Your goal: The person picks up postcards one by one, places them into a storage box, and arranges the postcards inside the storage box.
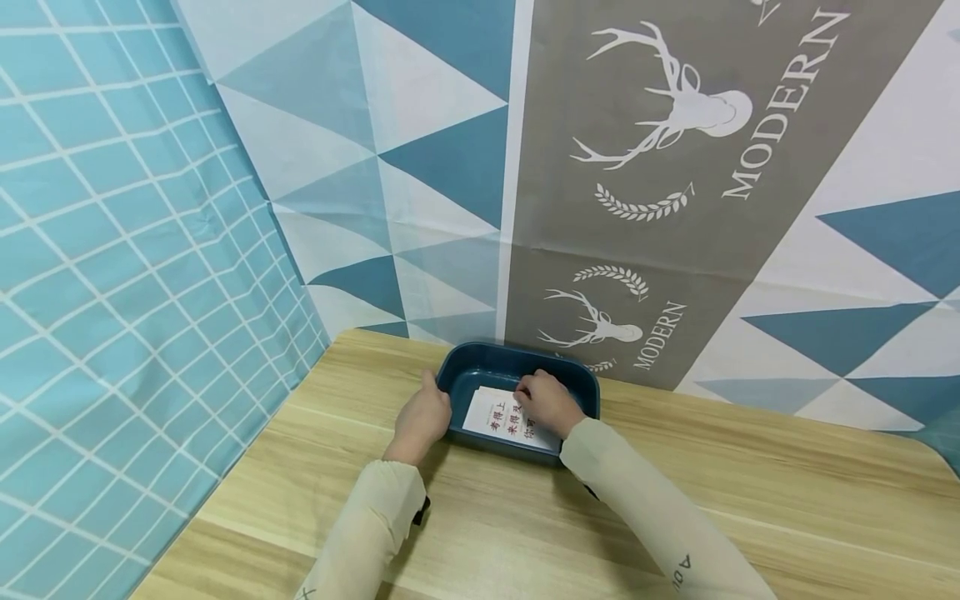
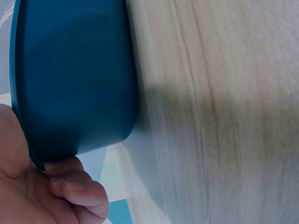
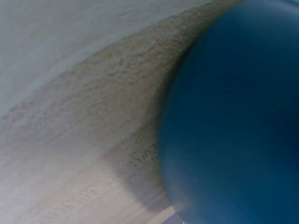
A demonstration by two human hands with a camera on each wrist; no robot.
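Note:
A dark blue rectangular basin with rounded corners stands on the wooden table. Its left rim is gripped by my left hand, thumb over the edge and fingers curled beneath it in the left wrist view. Inside the basin lies a white printed card bearing dark red characters. My right hand reaches in over the right rim, its curled fingers at the card's upper edge, seeming to pinch it. That hand covers part of the card. In the right wrist view only the basin's outer wall shows, and the fingers are hidden.
The wooden table extends to both sides and in front of the basin. Behind it hangs a patterned wall covering with deer heads and triangles. A blue sheet with white grid lines borders the left side.

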